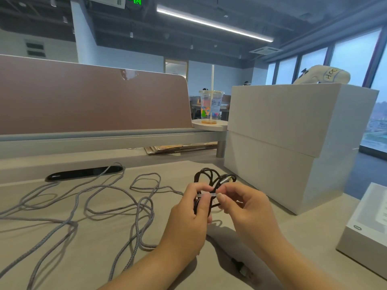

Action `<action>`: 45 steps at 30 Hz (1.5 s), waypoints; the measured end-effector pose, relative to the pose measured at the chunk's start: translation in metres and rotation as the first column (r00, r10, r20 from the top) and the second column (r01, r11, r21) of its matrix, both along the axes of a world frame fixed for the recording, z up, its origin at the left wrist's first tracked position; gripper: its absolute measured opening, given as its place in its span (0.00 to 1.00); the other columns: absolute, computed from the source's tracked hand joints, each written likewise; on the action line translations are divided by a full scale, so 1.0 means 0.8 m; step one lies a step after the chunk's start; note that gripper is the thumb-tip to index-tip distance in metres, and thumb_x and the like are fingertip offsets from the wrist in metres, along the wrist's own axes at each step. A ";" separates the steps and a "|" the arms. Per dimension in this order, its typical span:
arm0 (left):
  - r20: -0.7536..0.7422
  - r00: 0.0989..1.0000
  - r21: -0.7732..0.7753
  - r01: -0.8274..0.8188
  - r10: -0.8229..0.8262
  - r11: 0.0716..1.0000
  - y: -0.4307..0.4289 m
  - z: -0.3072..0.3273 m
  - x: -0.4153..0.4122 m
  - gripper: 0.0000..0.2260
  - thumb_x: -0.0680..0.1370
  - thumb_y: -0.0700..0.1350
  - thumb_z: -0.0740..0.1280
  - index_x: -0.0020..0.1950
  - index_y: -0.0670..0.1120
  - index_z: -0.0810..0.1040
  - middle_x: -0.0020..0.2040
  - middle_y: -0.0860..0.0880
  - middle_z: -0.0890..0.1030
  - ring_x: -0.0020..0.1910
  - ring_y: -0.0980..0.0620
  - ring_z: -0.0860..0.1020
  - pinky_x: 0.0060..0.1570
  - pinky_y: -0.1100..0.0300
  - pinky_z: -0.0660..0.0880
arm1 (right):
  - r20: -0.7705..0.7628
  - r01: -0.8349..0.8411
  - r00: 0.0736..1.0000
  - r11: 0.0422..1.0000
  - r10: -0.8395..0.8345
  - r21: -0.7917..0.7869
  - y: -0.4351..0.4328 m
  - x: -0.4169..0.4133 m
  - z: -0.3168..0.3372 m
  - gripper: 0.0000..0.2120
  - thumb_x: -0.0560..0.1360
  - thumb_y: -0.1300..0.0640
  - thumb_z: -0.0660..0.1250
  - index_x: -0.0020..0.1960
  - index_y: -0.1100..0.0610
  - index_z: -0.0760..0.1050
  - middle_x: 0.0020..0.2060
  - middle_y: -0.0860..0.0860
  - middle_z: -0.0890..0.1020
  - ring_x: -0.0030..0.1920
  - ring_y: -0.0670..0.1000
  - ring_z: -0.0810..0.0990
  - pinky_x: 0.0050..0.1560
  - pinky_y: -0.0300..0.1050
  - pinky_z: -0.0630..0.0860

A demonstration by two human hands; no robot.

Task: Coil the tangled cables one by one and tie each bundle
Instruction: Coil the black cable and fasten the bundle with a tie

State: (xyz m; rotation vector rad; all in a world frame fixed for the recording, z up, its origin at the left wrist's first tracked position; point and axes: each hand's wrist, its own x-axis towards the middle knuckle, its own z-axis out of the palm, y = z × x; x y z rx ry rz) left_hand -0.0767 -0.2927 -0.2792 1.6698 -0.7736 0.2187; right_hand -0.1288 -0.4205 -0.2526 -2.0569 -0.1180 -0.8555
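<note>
Black cable coil (211,181) pinched in left hand (188,222); right hand (247,208) grips white tie (206,194) (taut).

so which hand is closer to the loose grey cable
Left. The left hand is just right of the grey cable loops on the desk; the right hand is farther right, beyond the black bundle.

A dark braided cable, coiled into a small bundle of loops (211,181), stands upright above the desk at centre, a thin white tie strip (206,194) crossing its middle. To its left, a long grey braided cable (109,204) sprawls loose and tangled across the desk surface, uncoiled, in overlapping loops.
</note>
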 end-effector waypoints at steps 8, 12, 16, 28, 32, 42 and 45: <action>-0.383 0.909 -0.168 0.104 -0.162 0.980 -0.001 0.012 -0.003 0.06 0.82 0.49 0.58 0.49 0.48 0.70 0.30 0.50 0.74 0.24 0.53 0.69 0.23 0.60 0.68 | 0.124 0.022 0.992 1.000 -0.019 -0.021 0.003 0.002 -0.003 0.13 0.71 0.63 0.70 0.45 0.45 0.77 0.38 0.43 0.82 0.41 0.44 0.81 0.40 0.32 0.77; -0.468 0.853 -0.217 0.141 -0.230 0.966 0.000 0.012 0.000 0.07 0.81 0.49 0.58 0.50 0.46 0.70 0.30 0.50 0.75 0.24 0.53 0.68 0.23 0.60 0.68 | 0.105 0.022 0.994 0.999 -0.027 0.045 0.000 0.002 -0.001 0.13 0.70 0.63 0.71 0.43 0.44 0.77 0.39 0.45 0.82 0.37 0.47 0.81 0.38 0.36 0.79; -0.487 0.837 -0.223 0.159 -0.251 0.962 0.003 0.015 -0.002 0.07 0.81 0.49 0.58 0.51 0.46 0.70 0.30 0.50 0.75 0.24 0.53 0.69 0.24 0.61 0.69 | 0.060 0.012 0.998 0.998 -0.015 0.055 -0.003 0.002 -0.002 0.13 0.70 0.64 0.71 0.41 0.45 0.78 0.40 0.42 0.83 0.39 0.46 0.82 0.39 0.34 0.79; -0.490 0.819 -0.240 0.201 -0.298 0.950 0.006 0.017 -0.002 0.08 0.82 0.48 0.57 0.51 0.44 0.70 0.30 0.49 0.75 0.23 0.54 0.69 0.23 0.62 0.69 | 0.047 0.001 0.999 0.993 -0.006 0.121 -0.004 0.003 -0.002 0.13 0.70 0.66 0.70 0.41 0.48 0.80 0.40 0.44 0.84 0.39 0.46 0.82 0.39 0.34 0.78; -0.468 0.828 -0.230 0.223 -0.309 0.947 0.008 0.016 -0.002 0.08 0.82 0.48 0.57 0.51 0.44 0.69 0.30 0.49 0.74 0.23 0.54 0.68 0.23 0.62 0.68 | 0.025 -0.039 0.999 0.993 0.037 0.113 -0.006 0.002 0.002 0.12 0.70 0.66 0.71 0.41 0.49 0.81 0.39 0.45 0.84 0.38 0.45 0.82 0.39 0.33 0.77; -0.446 0.841 -0.155 0.266 -0.307 0.952 0.006 0.011 0.000 0.08 0.81 0.51 0.58 0.49 0.48 0.70 0.32 0.48 0.73 0.25 0.53 0.68 0.23 0.60 0.68 | -0.011 -0.071 0.997 0.996 0.072 0.057 -0.001 -0.001 0.007 0.06 0.66 0.64 0.75 0.38 0.54 0.81 0.36 0.48 0.84 0.35 0.44 0.83 0.38 0.34 0.79; -0.469 0.829 -0.157 0.261 -0.305 0.952 0.006 0.012 0.001 0.09 0.80 0.52 0.60 0.50 0.47 0.71 0.31 0.49 0.73 0.25 0.53 0.68 0.22 0.60 0.68 | 0.019 -0.124 0.992 0.989 0.122 0.079 -0.002 -0.001 0.006 0.06 0.65 0.69 0.74 0.36 0.59 0.82 0.33 0.52 0.84 0.34 0.44 0.83 0.37 0.32 0.78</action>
